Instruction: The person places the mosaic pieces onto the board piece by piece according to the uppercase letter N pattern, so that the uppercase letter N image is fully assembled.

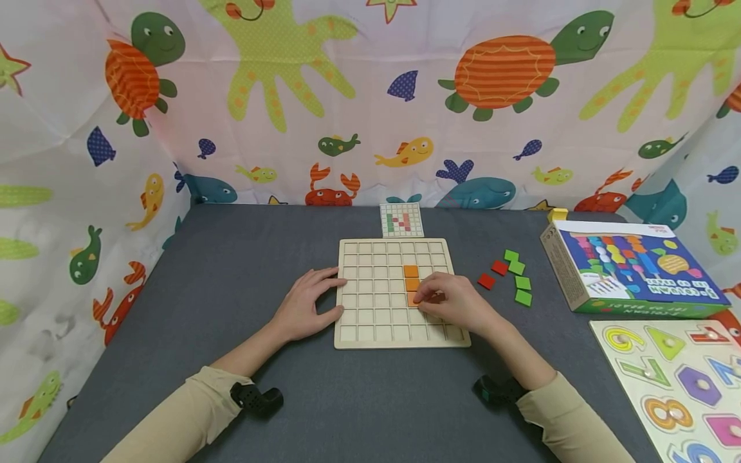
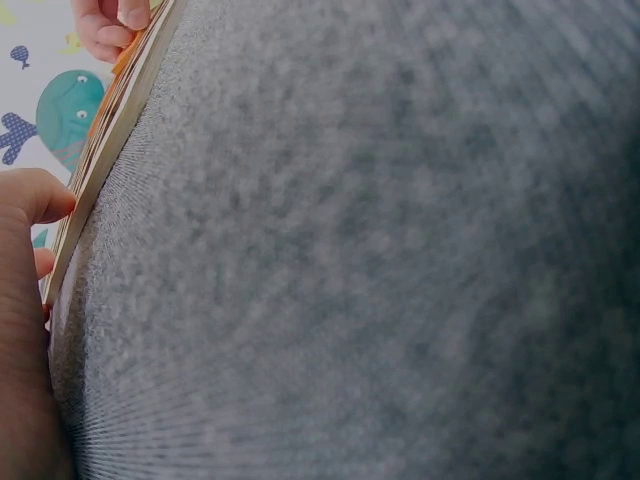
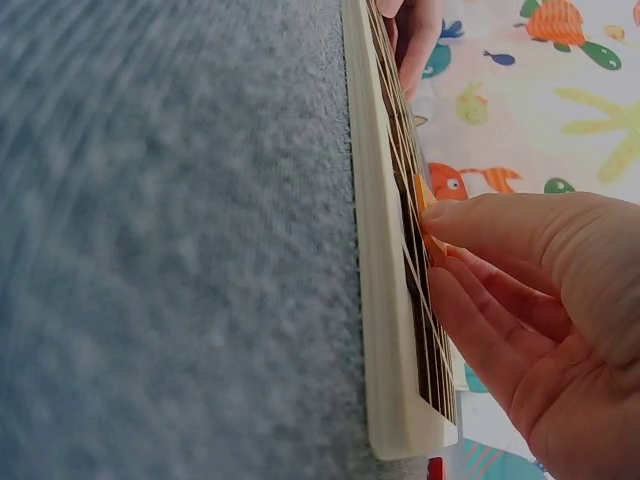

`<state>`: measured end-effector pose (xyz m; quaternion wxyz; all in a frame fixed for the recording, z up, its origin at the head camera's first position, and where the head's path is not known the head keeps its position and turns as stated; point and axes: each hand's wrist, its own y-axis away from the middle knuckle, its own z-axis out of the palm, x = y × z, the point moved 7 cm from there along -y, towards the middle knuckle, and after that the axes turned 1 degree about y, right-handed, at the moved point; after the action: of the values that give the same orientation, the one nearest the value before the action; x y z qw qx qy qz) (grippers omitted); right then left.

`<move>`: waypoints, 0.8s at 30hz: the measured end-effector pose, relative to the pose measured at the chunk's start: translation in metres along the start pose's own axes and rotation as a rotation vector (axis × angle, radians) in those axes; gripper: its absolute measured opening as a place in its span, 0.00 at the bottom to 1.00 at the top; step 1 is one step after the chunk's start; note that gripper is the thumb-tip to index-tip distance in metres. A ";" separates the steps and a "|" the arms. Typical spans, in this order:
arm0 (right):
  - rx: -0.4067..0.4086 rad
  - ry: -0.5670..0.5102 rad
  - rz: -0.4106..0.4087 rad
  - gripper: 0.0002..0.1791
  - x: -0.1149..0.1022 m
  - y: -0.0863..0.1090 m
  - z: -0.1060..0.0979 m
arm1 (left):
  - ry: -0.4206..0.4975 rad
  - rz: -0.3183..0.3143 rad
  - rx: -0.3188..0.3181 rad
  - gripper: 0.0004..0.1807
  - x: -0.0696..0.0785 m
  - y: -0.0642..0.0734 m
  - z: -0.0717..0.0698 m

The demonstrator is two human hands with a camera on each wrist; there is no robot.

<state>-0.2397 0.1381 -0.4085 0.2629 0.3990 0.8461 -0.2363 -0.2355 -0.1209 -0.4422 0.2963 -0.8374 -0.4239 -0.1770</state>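
A wooden grid board (image 1: 370,328) lies flat on the dark cloth. Two orange square tiles (image 1: 411,283) sit one below the other in its cells, right of the middle. Just under them my right hand (image 1: 454,301) pinches a third orange tile (image 3: 428,212) between thumb and fingertips, low over the grid; the fingers partly cover it. My left hand (image 1: 307,303) rests at the board's left edge, its fingers spread and loosely straight. In the left wrist view its thumb (image 2: 45,195) touches the wooden rim.
Behind the board lies a small pattern card (image 1: 402,222) with coloured squares. Several green tiles (image 1: 523,283) and red tiles (image 1: 486,281) are scattered to the right. Farther right are a boxed game (image 1: 637,270), a yellow block (image 1: 558,214) and a number-and-shape puzzle board (image 1: 631,386).
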 end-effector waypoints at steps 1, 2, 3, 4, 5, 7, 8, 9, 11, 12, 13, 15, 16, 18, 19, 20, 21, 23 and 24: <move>0.000 0.004 0.002 0.06 0.000 0.000 0.000 | 0.001 0.000 -0.001 0.26 0.000 0.000 0.000; 0.002 0.007 0.005 0.06 0.001 0.001 0.000 | 0.002 0.000 -0.001 0.26 0.000 0.000 0.000; 0.002 0.006 0.010 0.06 0.001 0.001 0.000 | 0.004 -0.002 -0.002 0.26 0.001 0.000 0.000; 0.002 0.005 0.015 0.06 0.001 0.001 0.000 | 0.006 -0.001 -0.001 0.26 0.001 0.000 0.000; 0.002 0.003 0.021 0.06 0.001 0.001 0.000 | 0.008 -0.001 -0.001 0.26 0.001 0.000 0.000; 0.001 -0.008 0.028 0.06 0.002 0.002 0.001 | 0.009 -0.001 -0.001 0.26 0.001 0.000 0.000; 0.002 -0.013 0.027 0.06 0.002 0.002 0.001 | 0.009 -0.001 -0.002 0.26 0.001 0.000 0.000; 0.003 -0.020 0.025 0.06 0.002 0.003 0.001 | 0.010 -0.001 -0.002 0.26 0.001 0.000 0.000; 0.005 -0.036 0.022 0.06 0.002 0.004 0.001 | 0.010 0.000 -0.003 0.26 0.001 0.000 0.000; 0.007 -0.047 0.022 0.07 0.002 0.004 0.001 | 0.010 0.001 -0.003 0.26 0.001 0.000 0.001; 0.010 -0.058 0.027 0.07 0.003 0.004 0.001 | 0.010 0.000 -0.003 0.26 0.001 0.000 0.000; 0.014 -0.079 0.044 0.07 0.004 0.005 0.000 | 0.011 -0.002 -0.003 0.26 0.001 0.000 0.000; 0.016 -0.086 0.057 0.07 0.006 0.006 -0.001 | 0.011 -0.003 -0.004 0.26 0.001 0.000 0.000; 0.026 -0.093 0.080 0.07 0.008 0.008 -0.004 | 0.010 -0.007 -0.005 0.26 0.000 0.000 0.000; 0.032 -0.094 0.094 0.07 0.010 0.009 -0.006 | 0.009 -0.008 -0.006 0.26 0.000 0.000 0.001; 0.038 -0.093 0.104 0.07 0.011 0.012 -0.009 | 0.009 -0.009 -0.007 0.26 0.000 0.000 0.001; 0.046 -0.088 0.113 0.07 0.013 0.014 -0.012 | 0.009 -0.009 -0.007 0.26 0.001 0.000 0.001; 0.064 -0.066 0.131 0.07 0.016 0.019 -0.019 | 0.008 -0.008 -0.006 0.26 0.001 -0.001 0.001; 0.074 -0.053 0.142 0.07 0.018 0.022 -0.023 | 0.007 -0.007 -0.006 0.26 0.002 -0.001 0.001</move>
<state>-0.2376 0.1745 -0.4068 0.2862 0.4610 0.7992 -0.2588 -0.2355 -0.1185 -0.4420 0.2946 -0.8361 -0.4253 -0.1825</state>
